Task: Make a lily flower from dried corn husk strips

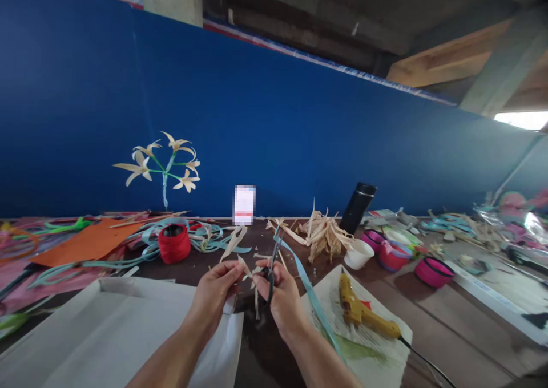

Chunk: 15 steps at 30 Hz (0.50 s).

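Note:
My left hand pinches a pale strip of dried husk between thumb and fingers. Close beside it, my right hand is closed around a pair of scissors with dark handles, the blades pointing up and away from me. The right fingertips also reach the lower part of the husk strip. Another curled husk piece stands just beyond the left hand. Past the right hand, a pile of dried husks lies on the dark table. A light blue ribbon runs along the right forearm.
A yellow glue gun rests on printed paper at right. White sheeting covers the left front. Behind stand a red twine spool, a flower stem, a white cup, a black bottle and pink bowls before a blue wall.

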Available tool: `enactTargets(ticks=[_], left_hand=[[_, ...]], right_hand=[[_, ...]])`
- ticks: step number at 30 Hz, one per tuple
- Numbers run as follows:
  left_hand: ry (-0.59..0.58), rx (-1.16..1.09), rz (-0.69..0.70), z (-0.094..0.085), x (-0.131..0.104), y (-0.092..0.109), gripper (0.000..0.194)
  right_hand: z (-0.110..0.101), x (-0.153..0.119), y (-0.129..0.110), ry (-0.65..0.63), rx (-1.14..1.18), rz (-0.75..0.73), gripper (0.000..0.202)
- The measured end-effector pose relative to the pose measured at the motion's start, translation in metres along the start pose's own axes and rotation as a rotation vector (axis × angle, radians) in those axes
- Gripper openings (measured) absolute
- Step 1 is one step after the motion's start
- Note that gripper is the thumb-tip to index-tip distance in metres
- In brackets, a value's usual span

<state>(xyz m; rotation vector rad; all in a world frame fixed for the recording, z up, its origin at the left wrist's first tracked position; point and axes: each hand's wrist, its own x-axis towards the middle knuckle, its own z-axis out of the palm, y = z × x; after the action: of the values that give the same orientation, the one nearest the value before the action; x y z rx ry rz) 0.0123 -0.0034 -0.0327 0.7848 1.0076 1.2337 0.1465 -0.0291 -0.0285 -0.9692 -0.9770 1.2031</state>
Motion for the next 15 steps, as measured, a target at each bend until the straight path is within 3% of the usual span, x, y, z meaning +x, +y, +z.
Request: enactTargets(ticks=[10,15], left_hand=[[-0.118,0.016,-0.043,0.007,-0.007,0.000,0.028],[-0.106,-0.016,-0.031,0.008,-0.009,-0.001,0.025]], right_hand=[[-0.005,0.001,0.002,0.007,0.088,0.002,0.029],[-0.004,0.000,0.002,-0.008,0.093,0.010,0.029]])
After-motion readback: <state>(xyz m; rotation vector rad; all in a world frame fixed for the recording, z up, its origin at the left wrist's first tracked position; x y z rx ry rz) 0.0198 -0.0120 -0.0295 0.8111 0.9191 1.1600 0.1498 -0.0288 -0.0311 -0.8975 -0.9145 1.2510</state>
